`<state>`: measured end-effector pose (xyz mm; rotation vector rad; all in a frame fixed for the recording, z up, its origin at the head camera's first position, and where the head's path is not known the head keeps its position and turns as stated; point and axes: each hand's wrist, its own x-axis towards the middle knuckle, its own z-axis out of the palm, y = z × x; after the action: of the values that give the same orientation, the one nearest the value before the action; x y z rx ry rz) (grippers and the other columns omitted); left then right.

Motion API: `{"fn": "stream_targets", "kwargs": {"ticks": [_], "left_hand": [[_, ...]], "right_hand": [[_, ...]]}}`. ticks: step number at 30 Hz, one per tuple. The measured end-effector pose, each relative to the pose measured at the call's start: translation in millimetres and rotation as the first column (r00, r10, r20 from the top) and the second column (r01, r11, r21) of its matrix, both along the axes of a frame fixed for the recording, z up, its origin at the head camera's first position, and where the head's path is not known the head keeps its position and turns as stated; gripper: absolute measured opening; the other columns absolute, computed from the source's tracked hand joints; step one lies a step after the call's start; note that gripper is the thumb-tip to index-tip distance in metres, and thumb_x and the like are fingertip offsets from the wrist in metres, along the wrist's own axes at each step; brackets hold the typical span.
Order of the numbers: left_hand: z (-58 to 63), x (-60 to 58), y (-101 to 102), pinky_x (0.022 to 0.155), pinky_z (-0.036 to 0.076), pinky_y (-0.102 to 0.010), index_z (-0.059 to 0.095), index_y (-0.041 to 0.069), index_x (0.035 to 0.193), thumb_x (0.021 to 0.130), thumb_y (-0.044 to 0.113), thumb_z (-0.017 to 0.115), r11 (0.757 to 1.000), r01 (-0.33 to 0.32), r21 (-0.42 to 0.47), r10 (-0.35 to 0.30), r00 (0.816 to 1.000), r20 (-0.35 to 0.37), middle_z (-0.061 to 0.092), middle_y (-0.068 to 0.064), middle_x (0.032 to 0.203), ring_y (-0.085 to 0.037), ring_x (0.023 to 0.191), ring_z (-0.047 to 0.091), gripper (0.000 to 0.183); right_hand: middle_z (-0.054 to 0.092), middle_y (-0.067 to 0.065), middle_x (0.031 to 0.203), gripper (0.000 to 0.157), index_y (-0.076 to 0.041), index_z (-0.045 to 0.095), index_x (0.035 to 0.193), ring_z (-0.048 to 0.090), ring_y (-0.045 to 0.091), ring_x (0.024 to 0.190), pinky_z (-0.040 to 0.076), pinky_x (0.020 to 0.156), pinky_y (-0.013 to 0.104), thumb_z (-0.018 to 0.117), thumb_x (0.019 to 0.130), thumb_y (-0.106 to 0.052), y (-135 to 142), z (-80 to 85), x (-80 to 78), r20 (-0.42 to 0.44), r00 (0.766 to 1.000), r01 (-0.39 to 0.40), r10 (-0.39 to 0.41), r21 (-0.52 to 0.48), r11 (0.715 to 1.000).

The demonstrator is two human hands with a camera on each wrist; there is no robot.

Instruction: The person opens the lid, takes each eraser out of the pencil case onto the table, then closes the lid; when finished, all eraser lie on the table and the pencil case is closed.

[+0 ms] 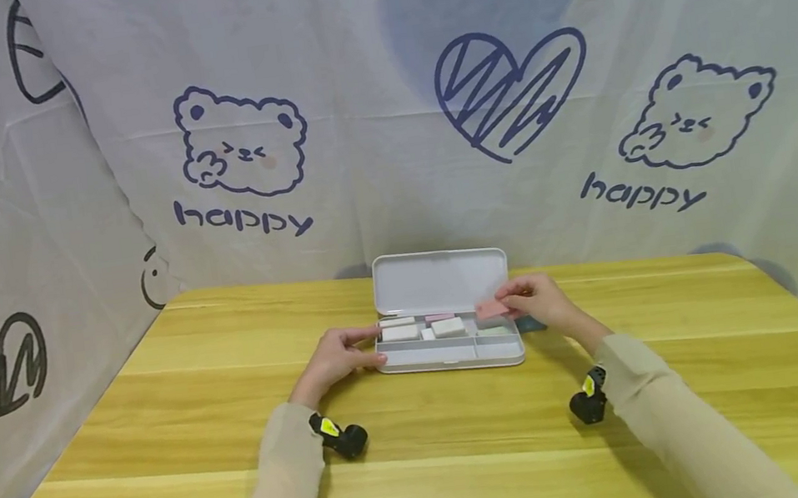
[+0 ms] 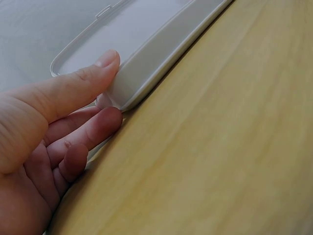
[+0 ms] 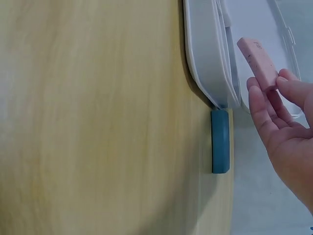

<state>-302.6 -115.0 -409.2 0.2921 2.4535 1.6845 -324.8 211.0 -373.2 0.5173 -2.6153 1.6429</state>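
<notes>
An open white pencil case stands near the table's back edge, its lid raised behind it. White erasers and a pink one lie in its rear compartment. My left hand holds the case's left end; in the left wrist view the thumb presses one corner, with the other fingers curled beside it. Between thumb and fingers my right hand pinches a pink rectangular eraser above the case's right end. The eraser has small dark marks on it.
A teal block lies on the table just right of the case, partly under my right hand in the head view. The wooden table ends close behind the case, where a printed white cloth hangs.
</notes>
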Motion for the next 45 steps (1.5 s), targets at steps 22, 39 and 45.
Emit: {"fn": "stream_targets", "kwargs": {"ticks": [22, 39, 45], "left_hand": [[-1.5, 0.6, 0, 0.048, 0.039, -0.022, 0.06, 0.006, 0.116, 0.069, 0.01, 0.076, 1.0, 0.011, 0.017, -0.011, 1.0, 0.005, 0.056, -0.014, 0.118, -0.011, 0.049, 0.045, 0.05], [25.4, 21.4, 3, 0.049, 0.039, -0.022, 0.054, -0.005, 0.118, 0.075, 0.003, 0.07, 0.999, 0.048, 0.019, -0.048, 0.999, -0.003, 0.051, -0.023, 0.12, -0.01, 0.051, 0.045, 0.048], [13.7, 12.5, 2, 0.049, 0.039, -0.022, 0.055, -0.002, 0.118, 0.073, 0.006, 0.072, 0.999, 0.04, 0.023, -0.04, 0.999, -0.001, 0.052, -0.021, 0.121, -0.01, 0.05, 0.044, 0.049]], "right_hand": [[0.061, 0.016, 0.094, 0.033, 0.016, 0.052, 0.109, 0.057, 0.008, 0.075, 0.049, 0.073, 0.027, 0.061, 0.081, 0.003, 43, 7.4, 10.9, 0.081, 0.995, 0.064, -0.064, -0.002, 0.998], [0.061, 0.015, 0.097, 0.037, 0.023, 0.041, 0.117, 0.062, 0.011, 0.079, 0.046, 0.079, 0.037, 0.052, 0.085, 0.008, 84, 5.7, 13.6, 0.208, 0.978, 0.041, -0.025, -0.076, 0.996], [0.059, 0.02, 0.102, 0.039, 0.023, 0.039, 0.119, 0.062, 0.015, 0.081, 0.048, 0.077, 0.034, 0.052, 0.086, 0.006, 92, 3.4, 14.6, 0.234, 0.972, 0.038, -0.02, -0.072, 0.997]]}}
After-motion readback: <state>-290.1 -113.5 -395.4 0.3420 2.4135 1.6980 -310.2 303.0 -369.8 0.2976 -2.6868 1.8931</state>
